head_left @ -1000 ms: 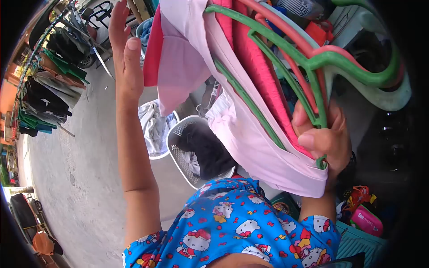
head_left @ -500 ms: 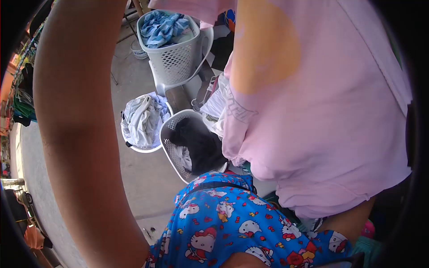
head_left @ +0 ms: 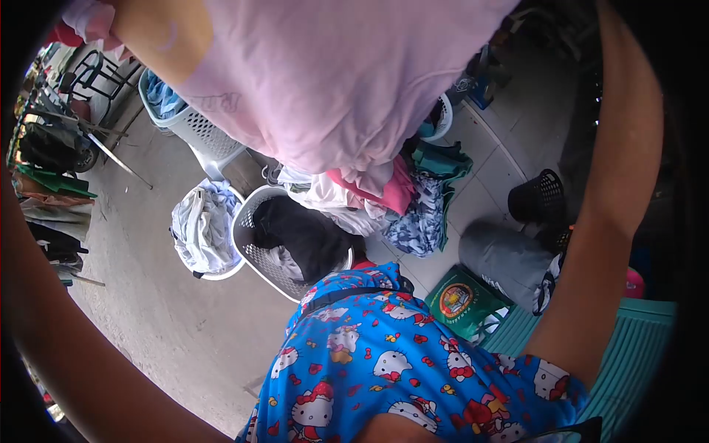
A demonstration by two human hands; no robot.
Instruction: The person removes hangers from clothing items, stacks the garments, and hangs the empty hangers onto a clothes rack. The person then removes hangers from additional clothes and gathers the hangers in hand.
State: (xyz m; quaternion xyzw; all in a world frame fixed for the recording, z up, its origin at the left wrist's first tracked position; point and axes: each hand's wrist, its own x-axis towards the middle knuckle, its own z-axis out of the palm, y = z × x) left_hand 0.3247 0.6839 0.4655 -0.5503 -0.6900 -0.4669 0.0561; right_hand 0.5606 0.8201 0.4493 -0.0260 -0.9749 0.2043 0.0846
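Observation:
A pink shirt (head_left: 317, 81) with an orange print hangs across the top of the view, over the baskets. Both my forearms reach up along the two sides of the picture, one on each side of the shirt. My left hand and my right hand are beyond the top edge, so their grip is hidden. Below the shirt lies a heap of white clothes (head_left: 354, 214), beside a patterned blue-grey cloth (head_left: 419, 221). A white perforated basket (head_left: 255, 258) holds black clothing (head_left: 303, 236). No hangers show.
A round tub of pale clothes (head_left: 203, 229) stands left of the basket. Behind it, a tall basket (head_left: 203, 133) holds blue cloth. Right are a black basket (head_left: 537, 196), a green bag (head_left: 465, 303) and a teal slatted surface (head_left: 635, 347). Clothes hang at far left.
The pink shirt has moved up and left, and both arms are now raised and spread. The hand that held the hangers and shirt has left the view. More floor and clothes show at right.

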